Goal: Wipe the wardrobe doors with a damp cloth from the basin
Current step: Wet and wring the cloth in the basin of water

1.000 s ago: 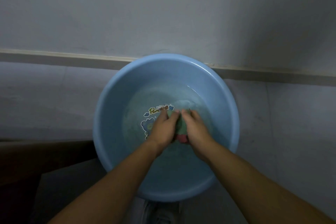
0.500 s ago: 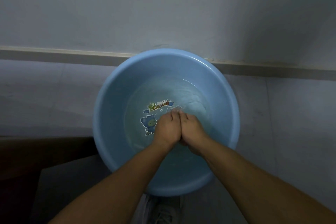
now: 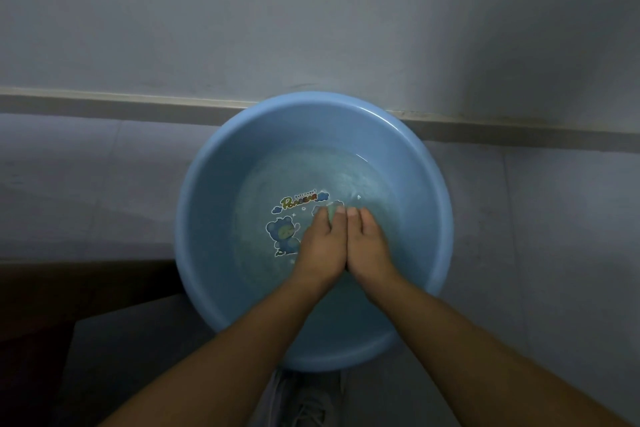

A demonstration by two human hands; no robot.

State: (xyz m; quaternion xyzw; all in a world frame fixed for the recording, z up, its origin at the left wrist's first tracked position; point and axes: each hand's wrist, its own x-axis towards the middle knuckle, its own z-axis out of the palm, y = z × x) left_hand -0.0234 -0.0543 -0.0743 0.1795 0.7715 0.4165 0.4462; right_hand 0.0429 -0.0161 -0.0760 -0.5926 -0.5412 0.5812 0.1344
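Down at the far left, a dark brown wooden surface [image 3: 69, 291] lies in shadow beside the pale grey tiled floor [image 3: 86, 184], which meets a plain grey wall [image 3: 242, 17] along a low skirting strip [image 3: 104, 102]. Right of that, the round blue basin [image 3: 194, 218] stands on the floor with its far rim touching the skirting, and shallow water [image 3: 346, 177] covers its bottom. A cartoon bear sticker [image 3: 284, 239] shows through the water on the left of the bottom. Both hands are in the water, side by side and touching. The left hand [image 3: 323, 246] curls its fingers round the green cloth [image 3: 332, 211], of which only a tip shows at the fingertips. The right hand [image 3: 369, 243] presses alongside with fingers bent downward; whether it grips the cloth cannot be told. Below the basin's near rim a grey shoe [image 3: 304, 402] rests on the floor.
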